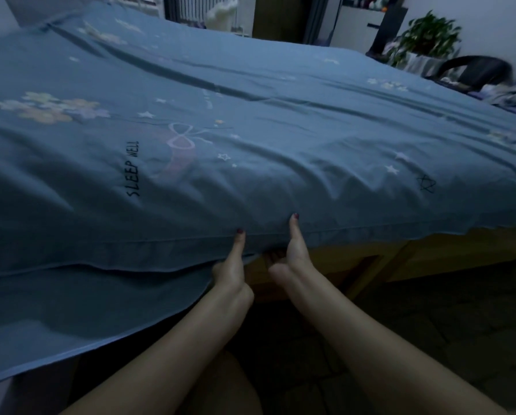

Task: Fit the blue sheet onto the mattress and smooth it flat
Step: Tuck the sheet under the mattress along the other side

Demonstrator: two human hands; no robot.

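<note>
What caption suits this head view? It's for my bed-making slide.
Both hands, left hand and right hand, pinch the blue sheet at the mattress's near edge.

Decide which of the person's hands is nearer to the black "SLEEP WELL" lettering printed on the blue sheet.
Left. The left hand grips the blue sheet edge below and right of the black "SLEEP WELL" lettering; the right hand grips the same edge farther right.

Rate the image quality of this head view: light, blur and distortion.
Head view: dim, bluish, underexposed light with no glare; wide-angle bending curves the blue sheet and bed edge; the potted plant and far room are smeared by motion blur; the left hand and right hand at the hem are fairly sharp, with shadow beneath.
</note>
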